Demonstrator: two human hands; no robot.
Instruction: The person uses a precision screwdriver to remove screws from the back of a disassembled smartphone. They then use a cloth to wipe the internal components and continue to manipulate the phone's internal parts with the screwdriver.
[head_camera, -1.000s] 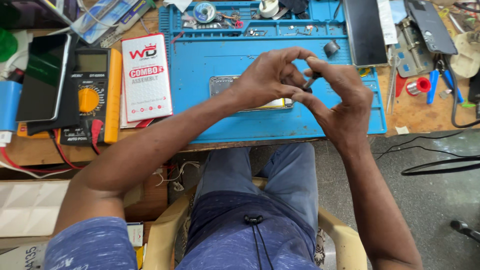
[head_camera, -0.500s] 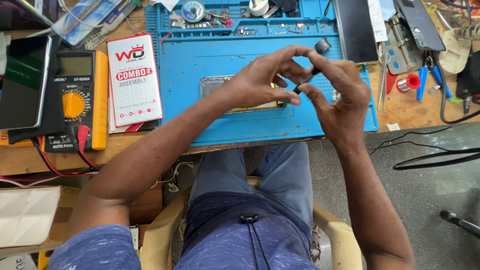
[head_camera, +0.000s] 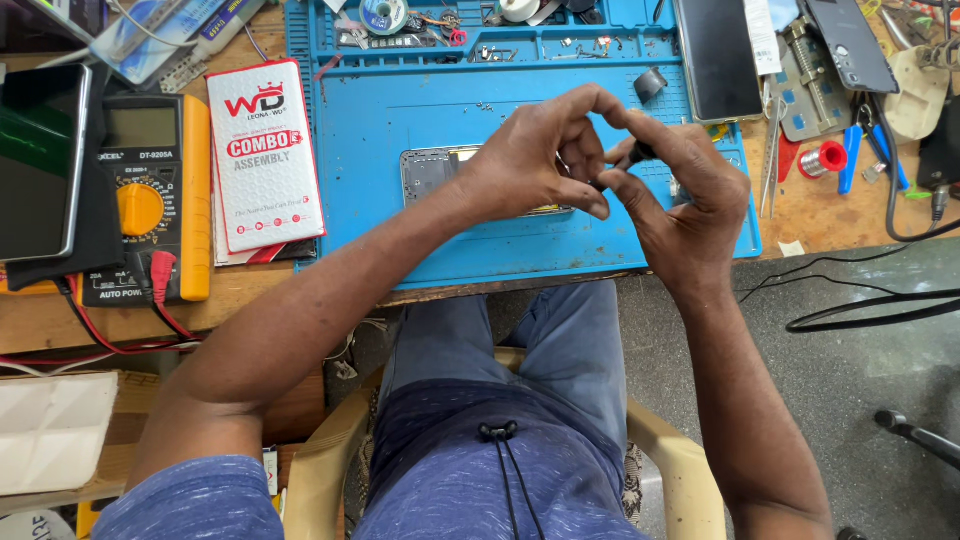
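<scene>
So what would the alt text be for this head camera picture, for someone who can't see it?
Seen from above, a seated person's left hand and right hand meet, pinching a small dark part over an opened phone on a blue work mat. A yellow multimeter lies to the left.

Under your hands lies a blue work mat (head_camera: 420, 240), matt and smooth, like rubber or silicone. The bench (head_camera: 840, 215) below it is bare wood, worn and scratched. The opened phone (head_camera: 430, 172) on the mat shows dull grey metal inside. The white packet (head_camera: 264, 155) beside it looks like bubble-textured plastic with a soft shine. The multimeter (head_camera: 140, 205) has a matt orange and black plastic body. The dark phone screen (head_camera: 717, 55) is glossy glass. Your trousers (head_camera: 560, 350) are blue denim cloth.
</scene>
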